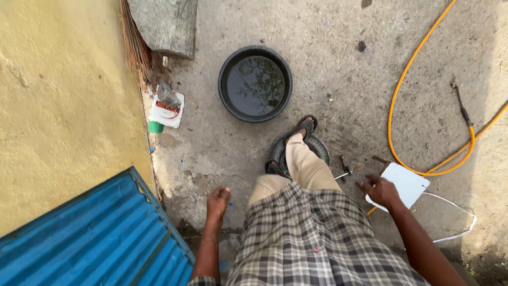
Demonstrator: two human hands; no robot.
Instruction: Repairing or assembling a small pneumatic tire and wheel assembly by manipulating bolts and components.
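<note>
Concrete floor (344, 63); basin (255, 83) at 12 o'clock. Tyre (317, 144) pinned underfoot, steadied. Left hand (218, 200) fisted, empty; right hand (380, 190) curled, grip unclear, beside board (410, 182).

A grey-and-white checked shirt (312, 238) hangs over beige trousers (304, 167) and dark brown sandals (306, 126). The basin (255, 83) is black, holding dark water. An orange-yellow hose (394, 106) loops across the grey concrete floor (338, 47). A white board (407, 184) lies near the yellow wall (63, 106) side's opposite edge; the corrugated sheet (100, 238) is blue.
</note>
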